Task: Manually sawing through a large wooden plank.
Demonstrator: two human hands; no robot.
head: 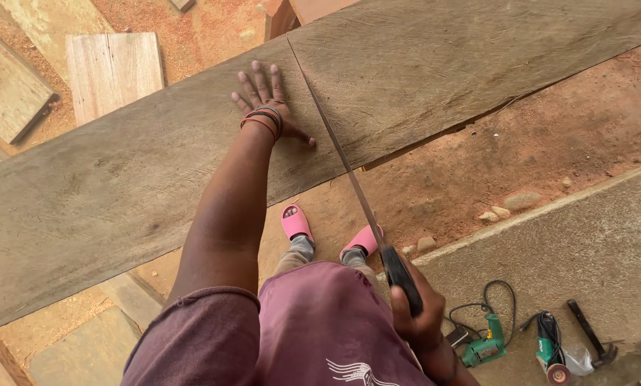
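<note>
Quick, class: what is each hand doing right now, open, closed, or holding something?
Left hand: open, pressed flat on the wide plank.
Right hand: closed around the handle of the handsaw.

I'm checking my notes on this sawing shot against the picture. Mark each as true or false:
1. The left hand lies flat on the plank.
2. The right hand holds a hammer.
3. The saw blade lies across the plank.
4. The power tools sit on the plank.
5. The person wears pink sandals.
1. True: the left hand lies palm down, fingers spread, on the plank.
2. False: the right hand grips the dark handle of a handsaw; the hammer lies on the concrete.
3. True: the blade runs across the plank beside the left thumb.
4. False: the green drill and the grinder lie on the concrete slab.
5. True: pink sandals show below the plank.
</note>
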